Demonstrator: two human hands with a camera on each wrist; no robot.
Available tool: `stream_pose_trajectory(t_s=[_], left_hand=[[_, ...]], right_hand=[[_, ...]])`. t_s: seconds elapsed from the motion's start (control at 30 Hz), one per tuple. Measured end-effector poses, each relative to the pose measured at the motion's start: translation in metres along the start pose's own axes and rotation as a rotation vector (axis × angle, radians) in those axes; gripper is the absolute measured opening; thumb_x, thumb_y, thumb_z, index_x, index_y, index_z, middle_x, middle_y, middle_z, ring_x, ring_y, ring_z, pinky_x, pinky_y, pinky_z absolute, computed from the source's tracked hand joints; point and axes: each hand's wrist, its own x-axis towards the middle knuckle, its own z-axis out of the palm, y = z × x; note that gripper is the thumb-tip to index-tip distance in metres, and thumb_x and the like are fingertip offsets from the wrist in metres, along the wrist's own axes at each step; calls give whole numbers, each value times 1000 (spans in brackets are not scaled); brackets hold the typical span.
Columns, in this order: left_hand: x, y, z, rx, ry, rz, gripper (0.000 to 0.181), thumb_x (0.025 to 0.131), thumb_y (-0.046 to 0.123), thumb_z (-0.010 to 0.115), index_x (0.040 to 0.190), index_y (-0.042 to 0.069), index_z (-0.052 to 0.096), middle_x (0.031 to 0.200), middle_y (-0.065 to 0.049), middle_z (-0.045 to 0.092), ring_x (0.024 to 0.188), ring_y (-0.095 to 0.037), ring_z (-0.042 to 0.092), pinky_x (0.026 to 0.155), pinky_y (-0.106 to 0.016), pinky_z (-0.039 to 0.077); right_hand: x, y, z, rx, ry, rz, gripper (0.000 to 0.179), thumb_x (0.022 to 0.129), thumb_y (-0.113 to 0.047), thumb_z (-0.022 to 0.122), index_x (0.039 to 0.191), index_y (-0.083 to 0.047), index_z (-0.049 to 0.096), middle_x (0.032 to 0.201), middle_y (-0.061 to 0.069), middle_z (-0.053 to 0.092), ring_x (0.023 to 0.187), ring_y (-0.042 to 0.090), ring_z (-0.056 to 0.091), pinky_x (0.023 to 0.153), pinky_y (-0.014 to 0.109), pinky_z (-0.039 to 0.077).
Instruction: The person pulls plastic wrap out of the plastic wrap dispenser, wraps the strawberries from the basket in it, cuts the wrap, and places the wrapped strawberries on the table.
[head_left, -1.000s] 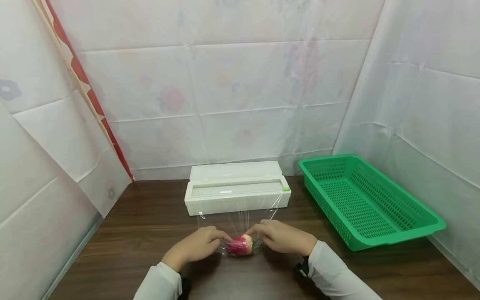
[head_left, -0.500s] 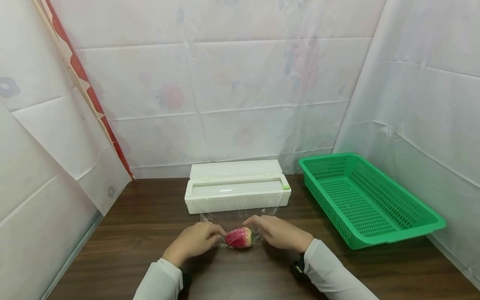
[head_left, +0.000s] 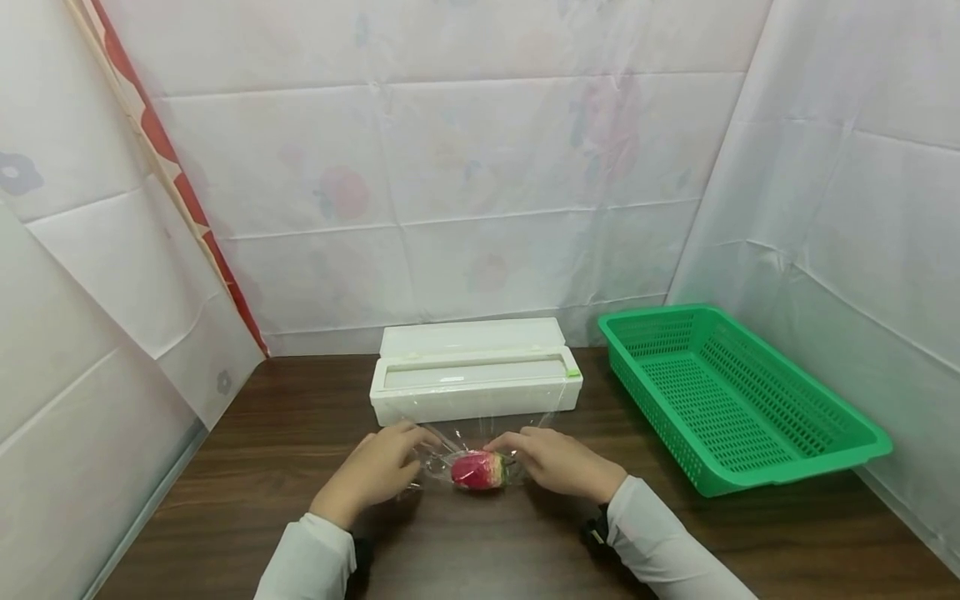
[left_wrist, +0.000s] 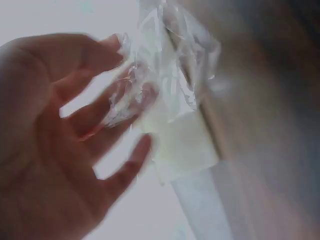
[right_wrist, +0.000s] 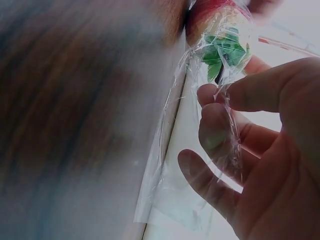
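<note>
A strawberry-like red fruit (head_left: 477, 471), pale yellow toward its leafy end, lies on its side under clear plastic wrap (left_wrist: 172, 75). Its green leaves (right_wrist: 226, 50) and dark stem show through the film in the right wrist view. To the left of the fruit, my left hand (head_left: 378, 467) holds a crumpled end of the film at thumb and index finger, the other fingers spread behind it. On the right, my right hand (head_left: 566, 462) pinches the film between thumb and index finger, just off the stem. The film stretches back toward a white wrap box (head_left: 476, 404).
The box's lid (head_left: 472, 335) stands raised at the back, with a green cutter tab (head_left: 573, 373) at its right end. A green perforated basket (head_left: 750, 417) sits on the right of the dark wooden table (head_left: 247, 467). Patterned white sheets (head_left: 480, 167) enclose the table.
My left hand has drawn back leftward from the fruit, spreading film out on that side. The fruit has shifted slightly away from me; my right hand has moved only a little.
</note>
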Motion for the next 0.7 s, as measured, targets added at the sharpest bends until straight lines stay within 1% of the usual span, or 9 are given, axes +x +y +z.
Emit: stream_pose_trajectory(t_s=[0.07, 0.13, 0.17, 0.23, 0.3, 0.37, 0.5, 0.6, 0.7], left_hand=[[4, 7, 0, 5, 86, 82, 31, 83, -2, 67, 106, 17, 74, 104, 5, 68, 89, -12, 63, 79, -43, 52], [8, 16, 1, -34, 129, 177, 28, 82, -3, 69, 104, 15, 74, 102, 5, 70, 89, -12, 65, 80, -38, 54], [10, 21, 2, -50, 125, 214, 27, 83, -2, 70, 105, 13, 74, 102, 4, 70, 89, -13, 65, 80, -35, 55], [12, 31, 5, -76, 89, 254, 23, 85, 1, 72, 106, 11, 73, 103, 3, 70, 88, -14, 66, 79, -31, 56], [12, 38, 9, -58, 36, 237, 23, 87, 7, 73, 110, 11, 73, 107, 2, 69, 85, -13, 64, 77, -30, 55], [11, 41, 13, -9, 2, 201, 27, 87, 13, 75, 114, 12, 72, 110, 3, 68, 84, -11, 62, 76, -30, 55], [11, 43, 18, 50, -21, 145, 35, 84, 21, 80, 117, 14, 71, 112, 3, 67, 89, -9, 63, 78, -34, 56], [13, 46, 21, 69, -35, 116, 41, 84, 25, 82, 120, 15, 69, 115, 3, 66, 98, -13, 65, 83, -39, 56], [14, 48, 23, 72, -43, 91, 44, 83, 26, 82, 123, 15, 67, 116, 2, 65, 100, -18, 66, 83, -43, 56]], right_hand=[[0, 1, 1, 12, -7, 4, 51, 93, 5, 56, 131, -29, 63, 104, -4, 67, 90, 9, 60, 77, 30, 54], [1, 1, 1, 27, -16, 9, 52, 93, 5, 56, 132, -29, 62, 106, -5, 67, 92, 9, 61, 78, 29, 54], [1, 2, 1, 33, -18, 8, 52, 93, 6, 56, 132, -29, 62, 107, -5, 67, 92, 8, 61, 78, 28, 54], [1, 2, 2, 44, -16, 3, 51, 94, 5, 55, 132, -28, 62, 109, -5, 67, 93, 9, 61, 80, 28, 53], [1, 3, 1, 54, -14, -8, 47, 96, 3, 55, 131, -27, 63, 109, -5, 67, 94, 8, 61, 81, 27, 53], [2, 3, 1, 59, -12, -22, 44, 97, 2, 55, 131, -25, 63, 108, -4, 67, 92, 8, 60, 81, 26, 53], [2, 2, -1, 82, -20, -29, 41, 98, 1, 55, 132, -21, 62, 106, -2, 67, 92, 7, 60, 81, 27, 53], [2, 2, -1, 104, -30, -12, 40, 98, 1, 55, 132, -19, 63, 110, -1, 68, 95, 7, 60, 83, 29, 53], [1, 3, -3, 113, -36, 19, 36, 98, -2, 55, 130, -18, 64, 108, -3, 67, 92, 6, 58, 81, 29, 53]])
